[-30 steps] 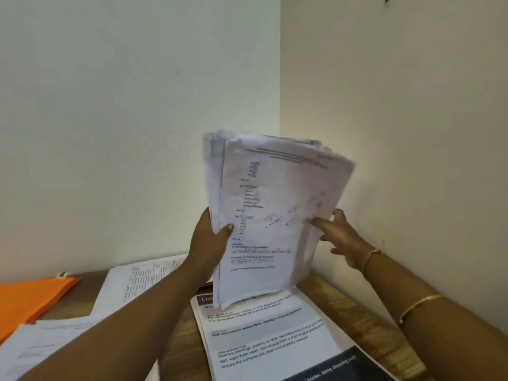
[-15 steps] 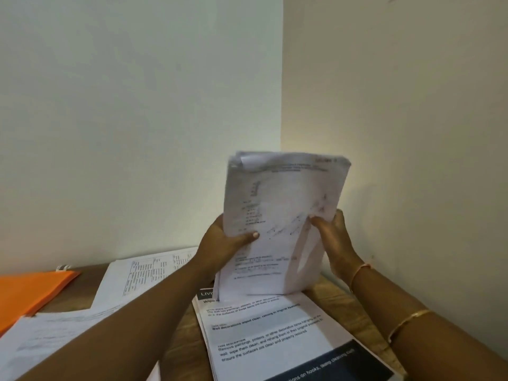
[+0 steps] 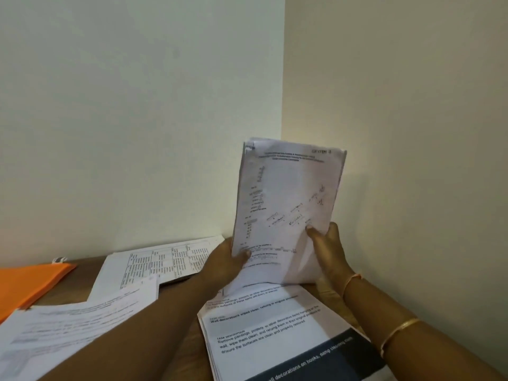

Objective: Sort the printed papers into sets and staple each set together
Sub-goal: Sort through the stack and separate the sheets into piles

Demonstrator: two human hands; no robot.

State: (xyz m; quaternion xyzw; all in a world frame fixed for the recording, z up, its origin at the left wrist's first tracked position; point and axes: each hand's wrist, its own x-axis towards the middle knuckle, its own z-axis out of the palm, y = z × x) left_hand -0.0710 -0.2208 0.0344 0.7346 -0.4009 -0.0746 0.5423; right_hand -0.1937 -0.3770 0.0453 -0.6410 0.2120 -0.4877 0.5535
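Note:
I hold a stack of printed papers [image 3: 286,204] upright, its lower edge resting on the sheet below, near the room's corner. My left hand [image 3: 224,261] grips the stack's lower left edge, thumb over the front page. My right hand [image 3: 327,248] grips the lower right edge, thumb on the front page too. The top page shows small printed text and diagonal formulas. No stapler is in view.
A printed sheet with a dark band [image 3: 277,336] lies on the wooden table [image 3: 82,268] below the stack. A table-printed sheet [image 3: 159,262] and more loose papers [image 3: 68,323] lie to the left. An orange folder [image 3: 24,284] sits at the far left. Walls close in behind and right.
The stack came down and turned square to me, and its fanned top edges drew together. My right hand moved from touching the stack's side to gripping its lower right edge.

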